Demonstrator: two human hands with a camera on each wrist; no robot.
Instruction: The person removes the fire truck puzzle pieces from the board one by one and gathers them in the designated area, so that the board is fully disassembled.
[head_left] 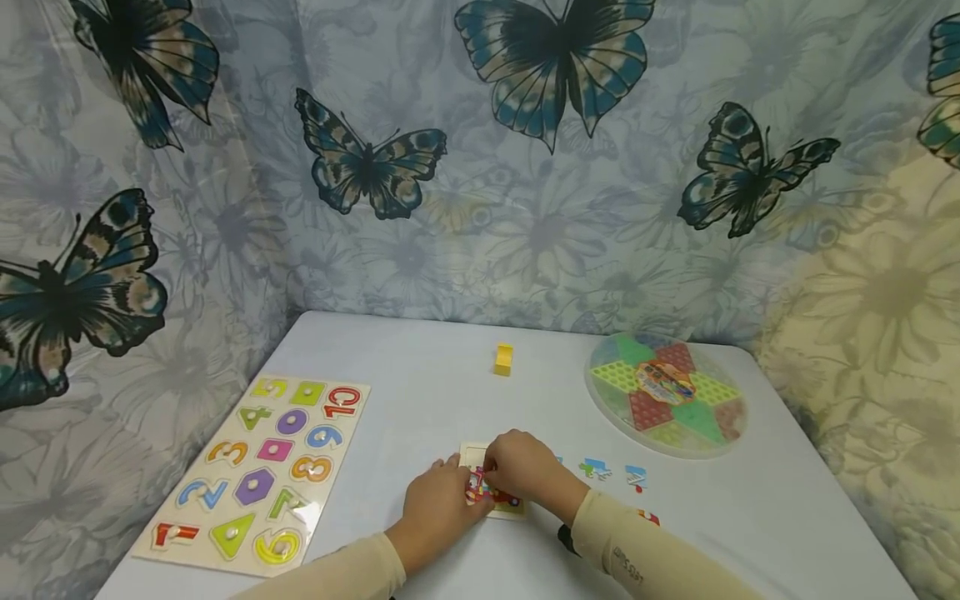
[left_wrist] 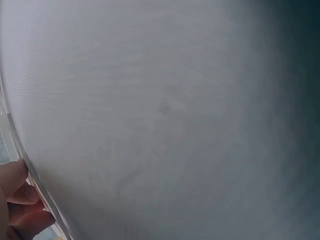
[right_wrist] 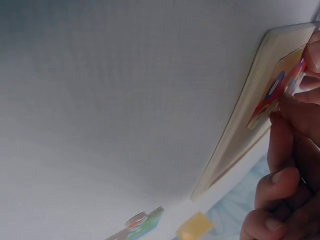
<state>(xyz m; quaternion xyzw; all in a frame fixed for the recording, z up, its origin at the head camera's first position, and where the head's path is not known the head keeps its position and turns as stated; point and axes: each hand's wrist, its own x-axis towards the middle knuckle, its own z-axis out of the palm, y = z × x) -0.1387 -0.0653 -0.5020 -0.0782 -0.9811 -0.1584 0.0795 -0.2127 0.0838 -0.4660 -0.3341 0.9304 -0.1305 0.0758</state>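
A small wooden jigsaw tray [head_left: 472,454], with red and multicoloured pieces inside its pale rim, lies on the table between my hands. My left hand [head_left: 442,504] grips the tray's left side, its thumb reaching across the lower part. From the right, my right hand [head_left: 527,471] bends over the tray and pinches a jigsaw piece with thumb and fingertips. In the right wrist view, red and blue jigsaw pieces [right_wrist: 272,92] lie within the tray's border, right under the right fingertips. The hands hide much of the picture.
Loose jigsaw pieces [head_left: 595,468] lie right of the tray, some partly behind my right arm. A number-and-shape board [head_left: 281,475] is at left. A round, clear-rimmed game board [head_left: 667,396] lies at back right, and a yellow block [head_left: 503,360] stands at the back.
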